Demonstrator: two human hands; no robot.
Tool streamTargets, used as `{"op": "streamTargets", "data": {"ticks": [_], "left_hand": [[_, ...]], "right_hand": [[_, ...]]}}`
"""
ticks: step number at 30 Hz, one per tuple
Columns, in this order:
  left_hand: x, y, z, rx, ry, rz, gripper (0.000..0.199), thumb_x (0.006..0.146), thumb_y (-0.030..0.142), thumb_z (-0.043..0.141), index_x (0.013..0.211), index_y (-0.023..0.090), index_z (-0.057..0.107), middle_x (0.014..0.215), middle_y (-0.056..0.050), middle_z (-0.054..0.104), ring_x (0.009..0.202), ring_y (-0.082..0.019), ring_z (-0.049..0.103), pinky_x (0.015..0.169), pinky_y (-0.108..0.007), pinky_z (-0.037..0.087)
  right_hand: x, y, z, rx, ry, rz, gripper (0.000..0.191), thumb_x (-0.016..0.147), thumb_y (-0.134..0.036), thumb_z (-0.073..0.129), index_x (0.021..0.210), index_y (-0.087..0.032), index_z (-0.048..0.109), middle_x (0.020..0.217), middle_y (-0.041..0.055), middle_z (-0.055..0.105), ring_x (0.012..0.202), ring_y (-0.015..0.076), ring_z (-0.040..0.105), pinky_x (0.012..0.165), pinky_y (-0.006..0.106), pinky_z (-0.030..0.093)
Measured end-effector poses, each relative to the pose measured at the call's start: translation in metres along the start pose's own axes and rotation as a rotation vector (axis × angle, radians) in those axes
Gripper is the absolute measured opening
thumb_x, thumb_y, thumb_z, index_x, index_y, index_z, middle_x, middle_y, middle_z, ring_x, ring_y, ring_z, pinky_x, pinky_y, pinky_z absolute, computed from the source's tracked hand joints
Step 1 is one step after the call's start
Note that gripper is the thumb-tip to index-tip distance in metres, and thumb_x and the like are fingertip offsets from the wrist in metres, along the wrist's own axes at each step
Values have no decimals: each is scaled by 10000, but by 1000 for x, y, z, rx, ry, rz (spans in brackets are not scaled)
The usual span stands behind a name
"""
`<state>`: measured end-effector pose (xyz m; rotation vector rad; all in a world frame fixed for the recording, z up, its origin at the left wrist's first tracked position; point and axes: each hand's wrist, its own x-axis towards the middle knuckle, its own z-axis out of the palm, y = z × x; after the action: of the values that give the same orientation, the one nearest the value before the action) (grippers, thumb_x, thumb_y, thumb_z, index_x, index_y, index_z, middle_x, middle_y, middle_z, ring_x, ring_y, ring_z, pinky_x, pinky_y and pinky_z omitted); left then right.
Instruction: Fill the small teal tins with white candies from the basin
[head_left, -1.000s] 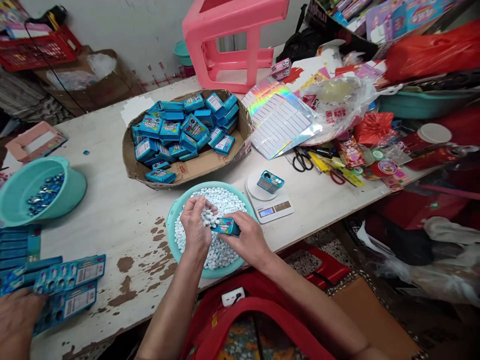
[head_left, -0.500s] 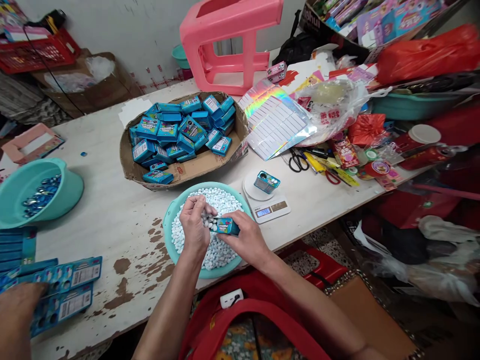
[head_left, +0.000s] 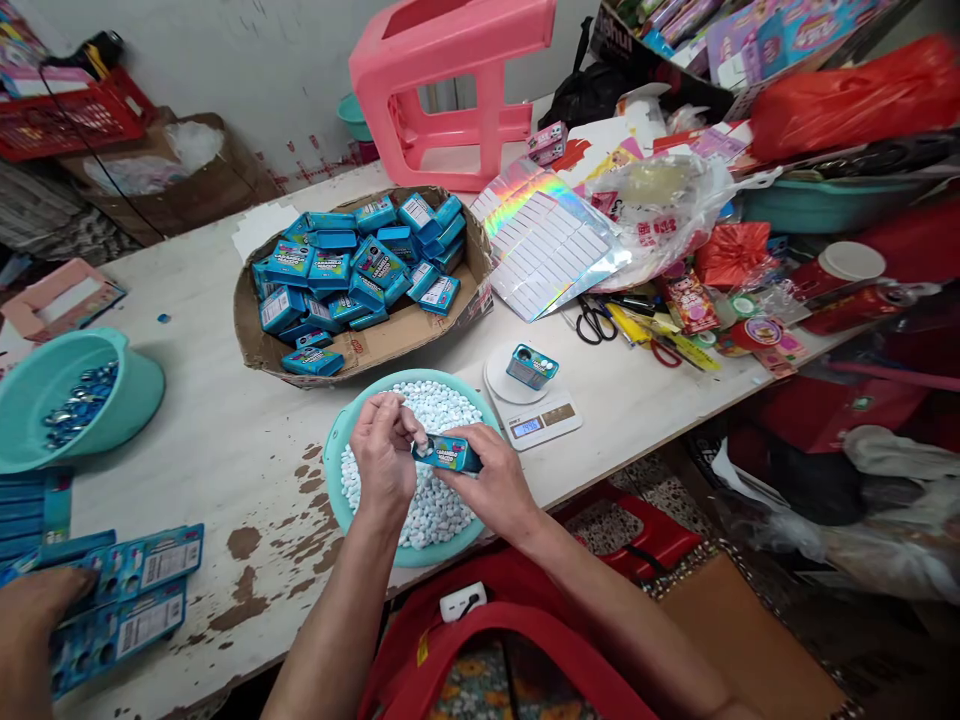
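My right hand [head_left: 501, 482] grips a small blue candy box [head_left: 448, 454] lying on its side, its open end facing left. At that end, my left hand [head_left: 384, 455] is closed with curled fingers on a few white candies [head_left: 421, 446], partly hidden by the fingers. Both hands are above a turquoise basin [head_left: 335, 437] holding many white candies. Just right of it, a white digital scale [head_left: 541, 422] bears another blue candy box [head_left: 532, 367] with a round hole showing in its top.
A cardboard tray [head_left: 390, 352] of blue boxes stands behind the basin. At left are a second turquoise basin [head_left: 142, 385] with shiny blue pieces and a co-worker's hand [head_left: 37, 610] on rows of blue boxes [head_left: 150, 620]. Scissors [head_left: 595, 322] lie beyond the scale.
Fewer candies show between my left hand and the box's opening than before. The box has tilted slightly. The view has shifted a little.
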<state>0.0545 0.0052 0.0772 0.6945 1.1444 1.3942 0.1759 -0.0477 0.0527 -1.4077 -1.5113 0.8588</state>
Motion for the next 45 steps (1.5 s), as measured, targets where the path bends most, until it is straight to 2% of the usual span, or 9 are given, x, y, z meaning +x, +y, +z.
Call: {"op": "streamTargets", "data": {"ticks": [5, 9, 16, 20, 24, 27, 30, 36, 45], "left_hand": [[41, -27, -32, 283, 21, 183, 283, 821, 453, 505, 801, 181, 582, 707, -23, 594, 725, -182, 598, 730, -331, 467], [66, -73, -50, 945, -269, 294, 239, 814, 406, 534, 859, 201, 649, 970, -75, 624, 968, -234, 537, 920, -395, 370], [45, -94, -61, 1395, -428, 285, 210, 801, 419, 553, 844, 225, 622, 916, -79, 573, 917, -248, 502, 813, -363, 386], [39, -92, -72, 1166, -210, 232, 208, 768, 413, 591, 709, 214, 596, 739, -31, 566, 749, -198, 517, 680, -292, 380], [35, -72, -71, 601, 79, -35, 303, 720, 441, 630, 599, 184, 525, 563, 26, 476, 525, -116, 440, 513, -231, 345], [25, -41, -59, 174, 87, -186, 278, 736, 428, 607, 658, 181, 506, 583, 30, 476, 447, -87, 404, 400, -207, 282], [16, -14, -43, -66, 47, -160, 263, 745, 367, 600, 624, 176, 465, 562, 31, 432, 489, -91, 452, 432, -203, 354], [10, -3, -30, -105, 89, -6, 184, 742, 297, 597, 657, 173, 492, 656, 16, 505, 574, -109, 529, 530, -240, 441], [15, -3, -26, -83, 85, -8, 265, 765, 335, 628, 645, 171, 456, 572, 43, 443, 570, -108, 525, 569, -246, 460]], "right_hand": [[-8, -5, -23, 173, 15, 19, 352, 706, -246, 738, 1034, -245, 612, 1021, 49, 632, 972, 216, 595, 860, 356, 482], [-13, 0, -30, 180, 45, 45, 330, 705, -262, 747, 1012, -241, 626, 988, 49, 639, 945, 214, 608, 847, 358, 491], [-11, 17, -18, 149, 62, 98, 328, 696, -257, 749, 999, -229, 625, 973, 46, 636, 918, 210, 610, 819, 350, 493], [-9, 20, -12, 94, 70, 115, 328, 697, -260, 738, 1001, -227, 619, 972, 47, 635, 914, 215, 612, 815, 357, 495], [-6, 19, -4, 37, 30, 96, 308, 700, -229, 727, 988, -231, 618, 949, 44, 631, 911, 217, 607, 807, 355, 497], [-3, 15, 7, -3, -6, 47, 315, 711, -191, 707, 1004, -233, 601, 965, 48, 628, 927, 218, 595, 819, 351, 485], [1, 8, 20, -87, -69, -13, 307, 712, -137, 676, 995, -223, 592, 957, 52, 634, 929, 226, 584, 822, 352, 469], [6, -3, 33, -195, -114, -51, 270, 714, -170, 665, 971, -221, 596, 929, 44, 642, 899, 227, 579, 798, 349, 452], [10, -1, 31, -177, -110, -33, 331, 677, -271, 752, 972, -222, 609, 915, 39, 648, 908, 231, 586, 787, 344, 439]]}}
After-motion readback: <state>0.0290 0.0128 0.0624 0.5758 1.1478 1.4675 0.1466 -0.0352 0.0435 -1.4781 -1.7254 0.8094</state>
